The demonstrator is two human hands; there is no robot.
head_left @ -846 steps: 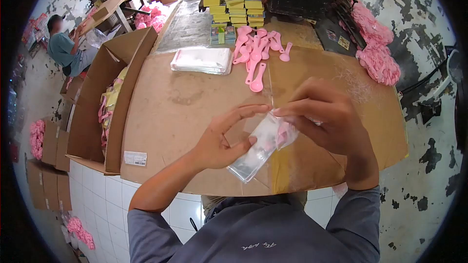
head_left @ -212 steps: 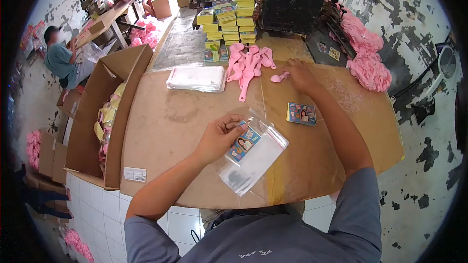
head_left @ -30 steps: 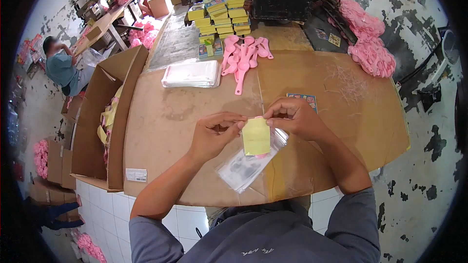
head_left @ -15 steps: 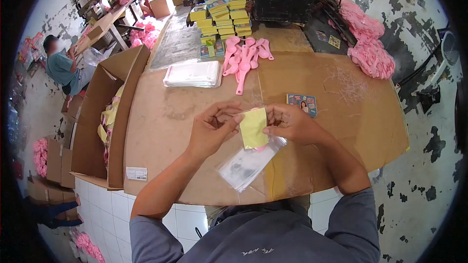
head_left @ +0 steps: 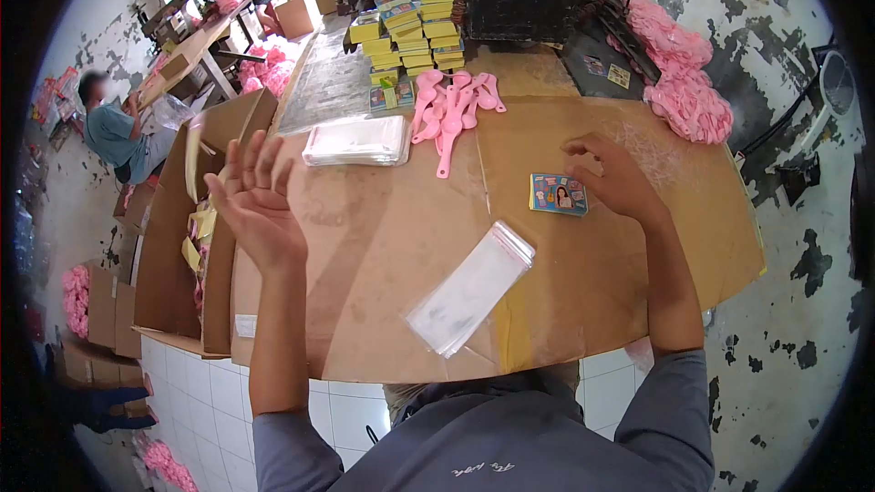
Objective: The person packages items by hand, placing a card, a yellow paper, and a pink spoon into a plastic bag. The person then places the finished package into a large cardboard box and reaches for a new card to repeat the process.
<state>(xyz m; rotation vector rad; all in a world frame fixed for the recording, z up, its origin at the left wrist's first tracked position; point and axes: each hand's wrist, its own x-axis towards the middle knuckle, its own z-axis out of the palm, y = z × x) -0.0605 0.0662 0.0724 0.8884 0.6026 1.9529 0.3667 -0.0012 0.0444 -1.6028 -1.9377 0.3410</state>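
Note:
My left hand (head_left: 260, 196) is raised beside the long cardboard box (head_left: 239, 246), fingers spread and holding nothing. A blurred yellowish packet (head_left: 193, 155) hangs in the air over that box, apart from the hand. My right hand (head_left: 609, 173) is at the small stack of blue picture cards (head_left: 558, 194), its fingers apart and bent above the stack's right edge. Clear plastic sleeves (head_left: 471, 289) lie slanted on the cardboard-covered table (head_left: 365, 264) between my arms.
Pink spoons (head_left: 448, 118) lie beyond the sleeves, beside a pile of clear bags (head_left: 356, 140). Stacked yellow-edged cards (head_left: 410, 32) stand behind. Pink bundles (head_left: 688, 82) lie back right. A seated person (head_left: 118, 132) is at left; another sits farther back.
My left hand has moved left to the box and let go of the yellow packet, now airborne. My right hand has left the packet and moved right to the card stack.

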